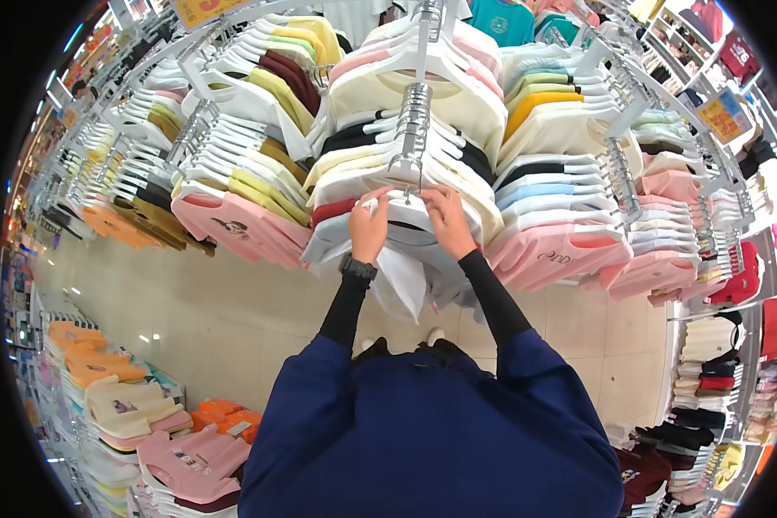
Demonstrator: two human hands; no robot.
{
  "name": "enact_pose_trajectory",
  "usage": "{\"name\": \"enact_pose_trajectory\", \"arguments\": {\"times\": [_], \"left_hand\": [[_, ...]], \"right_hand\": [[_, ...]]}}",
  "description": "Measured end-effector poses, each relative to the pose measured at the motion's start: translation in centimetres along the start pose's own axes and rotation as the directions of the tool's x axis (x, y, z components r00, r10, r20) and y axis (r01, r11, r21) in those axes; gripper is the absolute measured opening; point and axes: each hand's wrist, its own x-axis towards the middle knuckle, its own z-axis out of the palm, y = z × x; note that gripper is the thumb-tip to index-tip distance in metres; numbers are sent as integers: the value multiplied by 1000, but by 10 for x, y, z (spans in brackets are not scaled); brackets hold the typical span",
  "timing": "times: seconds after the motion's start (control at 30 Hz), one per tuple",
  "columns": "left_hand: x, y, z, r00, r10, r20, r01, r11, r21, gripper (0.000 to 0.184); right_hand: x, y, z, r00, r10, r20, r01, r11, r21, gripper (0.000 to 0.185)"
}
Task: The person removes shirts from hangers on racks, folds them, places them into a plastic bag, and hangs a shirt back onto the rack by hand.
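Note:
Both my hands are at the front of the middle clothes rack, level with the lowest metal hooks. My left hand (369, 231), with a black watch on its wrist, is closed in a pinch; a bit of white shows between its fingers, too small to name. Fingers bent together, my right hand (448, 224) grips at the neck of a white hanger (408, 200), beside its metal hook. A light grey-blue shirt (330, 239) hangs at the front beneath my hands. Below the left hand droops a thin white sheet, perhaps plastic (399, 283). A red garment (334, 210) hangs just behind.
Close-packed shirts flank me, with a pink shirt (242, 226) on the left and another pink shirt (559, 255) on the right. Metal rack arms (424, 52) project forward. Behind lie orange folded packs (224, 416) and more hanging clothes. Tiled floor (207, 319) runs between the racks.

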Motion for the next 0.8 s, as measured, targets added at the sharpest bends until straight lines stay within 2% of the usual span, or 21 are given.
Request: {"name": "enact_pose_trajectory", "arguments": {"times": [0.03,0.13,0.23,0.37,0.47,0.57,0.67,0.8], "left_hand": [[0,1,1,999,-32,7,32,999,-19,23],[-6,16,0,1000,15,-14,-12,987,157,23],[-4,19,-7,994,89,56,-102,937,334,21],[11,11,-8,982,189,13,-169,846,506,19],[44,-24,-9,969,219,113,-245,899,364,18],[52,-16,-3,987,97,130,-133,943,305,20],[48,9,-1,997,-57,50,31,909,417,24],[52,-8,1,977,200,69,-211,899,384,28]], "right_hand": [[2,0,-2,1000,17,-10,-17,999,34,29],[10,13,-7,999,-40,18,41,995,-91,27],[14,16,-13,997,-29,67,30,999,-12,24],[15,20,-14,995,-30,97,25,998,51,28],[10,31,-12,994,-69,81,71,997,-22,31],[1,40,-12,995,-47,83,52,997,-55,32],[-5,43,-16,994,-3,114,5,1000,-20,32],[-7,34,-21,993,-61,104,79,981,-177,27]]}}
